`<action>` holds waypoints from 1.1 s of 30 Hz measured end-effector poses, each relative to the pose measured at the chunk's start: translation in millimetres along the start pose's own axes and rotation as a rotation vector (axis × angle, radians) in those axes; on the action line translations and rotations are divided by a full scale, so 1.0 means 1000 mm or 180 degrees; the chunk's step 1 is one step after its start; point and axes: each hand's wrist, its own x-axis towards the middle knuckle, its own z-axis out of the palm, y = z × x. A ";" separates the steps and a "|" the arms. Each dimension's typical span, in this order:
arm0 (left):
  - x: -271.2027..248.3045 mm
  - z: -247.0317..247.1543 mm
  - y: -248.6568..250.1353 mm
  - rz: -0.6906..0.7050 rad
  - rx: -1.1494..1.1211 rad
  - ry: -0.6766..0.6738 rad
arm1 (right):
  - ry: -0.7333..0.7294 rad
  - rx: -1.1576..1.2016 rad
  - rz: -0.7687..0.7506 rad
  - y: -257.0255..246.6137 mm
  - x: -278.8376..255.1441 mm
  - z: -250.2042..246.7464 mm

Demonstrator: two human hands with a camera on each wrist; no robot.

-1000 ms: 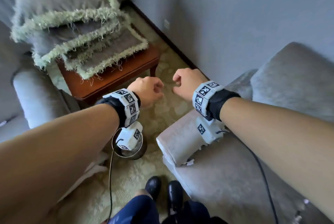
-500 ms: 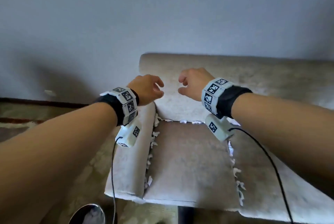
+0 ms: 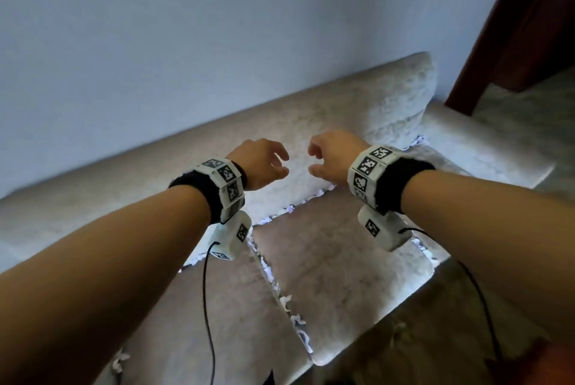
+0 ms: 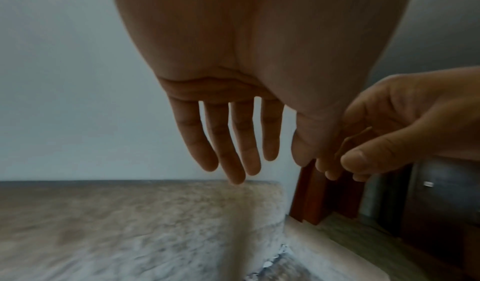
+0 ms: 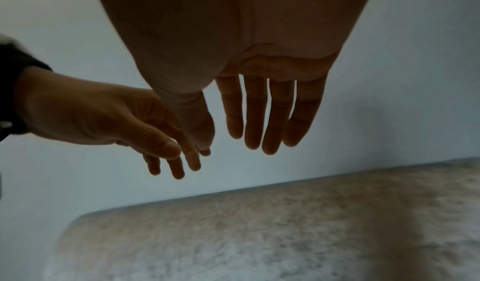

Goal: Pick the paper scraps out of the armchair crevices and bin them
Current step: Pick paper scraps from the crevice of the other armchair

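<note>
The beige armchair [image 3: 326, 263] fills the lower head view. White paper scraps [image 3: 287, 299] line the crevice to the left of its seat cushion, and more scraps [image 3: 292, 208] run along the backrest crevice and the right edge [image 3: 418, 244]. My left hand [image 3: 278, 163] and right hand [image 3: 314, 160] hover side by side in front of the backrest, above the seat. Both are empty. The left wrist view shows straight, spread fingers [image 4: 233, 141], and the right wrist view shows the same of the right fingers [image 5: 262, 117]. No bin is in view.
A plain grey-blue wall [image 3: 217, 27] stands behind the backrest [image 3: 373, 98]. At the top right is a dark red wooden door frame [image 3: 513, 27], with patterned carpet [image 3: 529, 111] beyond the right armrest. Black cables hang from both wrist cameras over the cushions.
The view has swung right, from the side table and metal bin to the armchair. Both hands have loosened from fists to relaxed, extended fingers, still side by side.
</note>
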 end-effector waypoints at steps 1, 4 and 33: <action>0.023 0.010 0.024 0.0097 -0.0007 -0.0066 | -0.0023 -0.0042 0.0095 0.031 -0.002 -0.007; 0.084 0.038 0.096 0.0387 -0.0060 -0.0253 | -0.0110 -0.0170 0.0317 0.116 -0.014 -0.027; 0.584 0.212 0.371 0.0672 -0.0114 -0.1033 | -0.0468 -0.0170 0.1393 0.656 0.207 -0.089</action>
